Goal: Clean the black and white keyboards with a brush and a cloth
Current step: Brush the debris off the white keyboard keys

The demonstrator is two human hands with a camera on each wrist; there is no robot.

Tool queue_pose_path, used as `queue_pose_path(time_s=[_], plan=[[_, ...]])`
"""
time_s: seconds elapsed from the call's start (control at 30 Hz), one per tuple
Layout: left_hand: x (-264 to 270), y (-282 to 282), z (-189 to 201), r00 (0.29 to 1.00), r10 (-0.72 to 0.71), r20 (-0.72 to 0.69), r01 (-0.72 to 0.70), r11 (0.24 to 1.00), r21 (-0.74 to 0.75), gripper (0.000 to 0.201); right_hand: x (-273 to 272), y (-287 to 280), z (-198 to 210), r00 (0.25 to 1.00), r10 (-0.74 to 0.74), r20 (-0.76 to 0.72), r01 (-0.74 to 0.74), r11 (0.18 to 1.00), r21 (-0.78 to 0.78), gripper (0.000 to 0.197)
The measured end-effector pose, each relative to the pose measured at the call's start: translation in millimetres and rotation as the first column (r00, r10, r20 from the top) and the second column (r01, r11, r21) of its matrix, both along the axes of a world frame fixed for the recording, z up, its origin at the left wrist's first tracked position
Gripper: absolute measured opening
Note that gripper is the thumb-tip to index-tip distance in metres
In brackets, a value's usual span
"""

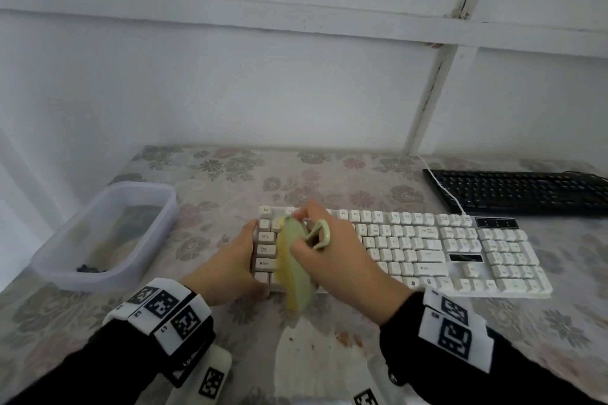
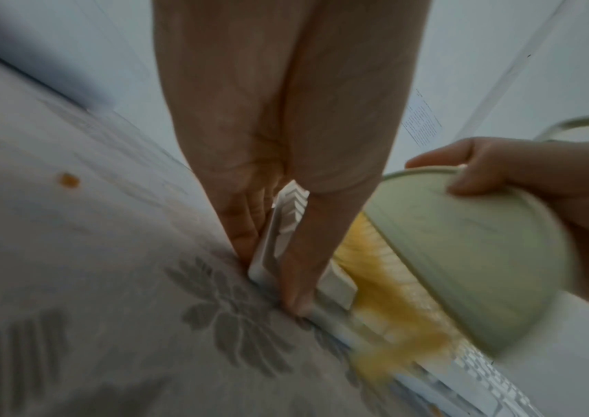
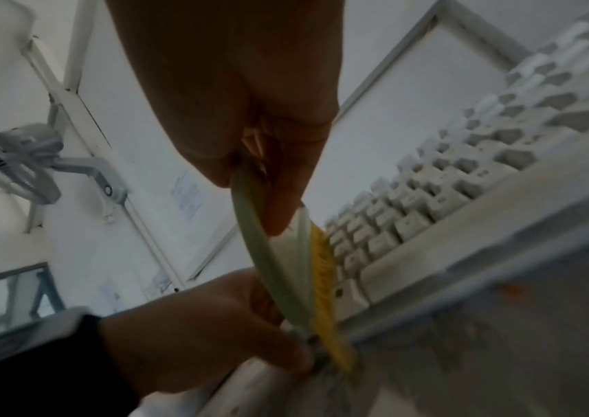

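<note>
The white keyboard [image 1: 427, 250] lies across the middle of the flowered table. My right hand [image 1: 342, 240] grips a pale green brush [image 1: 296, 260] with yellow bristles, its loop handle beside my fingers. The bristles [image 2: 385, 287] rest on the keys at the keyboard's left end. My left hand [image 1: 240, 256] braces that end: straight fingers [image 2: 242, 225] lie along the left edge and the thumb [image 2: 299, 268] presses the near corner. The black keyboard [image 1: 519, 191] sits at the back right, untouched. No cloth is plainly visible.
A translucent plastic tub [image 1: 141, 186] stands at the left, with something dark inside. A white cable [image 1: 444, 191] runs across the black keyboard's left end. Orange crumbs [image 1: 342, 337] lie on the tablecloth in front of the white keyboard. A white wall closes the far side.
</note>
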State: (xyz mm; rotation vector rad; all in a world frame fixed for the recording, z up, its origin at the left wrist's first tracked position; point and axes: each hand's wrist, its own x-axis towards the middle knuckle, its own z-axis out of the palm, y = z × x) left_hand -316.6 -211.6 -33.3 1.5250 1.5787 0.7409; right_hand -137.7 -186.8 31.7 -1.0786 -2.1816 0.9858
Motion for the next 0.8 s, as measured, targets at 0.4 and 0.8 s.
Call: queue_pose_path(time_s=[0.4, 0.8], plan=[[-1, 0, 0, 0.997, 0.018, -0.079, -0.022, 0.999, -0.047, 0.11, 24, 7, 54, 0.974, -0.08, -0.214, 0.052, 0.99, -0.134, 0.02], [-1, 0, 0, 0.995, 0.024, -0.095, -0.029, 0.998, -0.051, 0.112, 31, 21, 70, 0.976, -0.063, -0.207, 0.038, 0.992, -0.123, 0.021]])
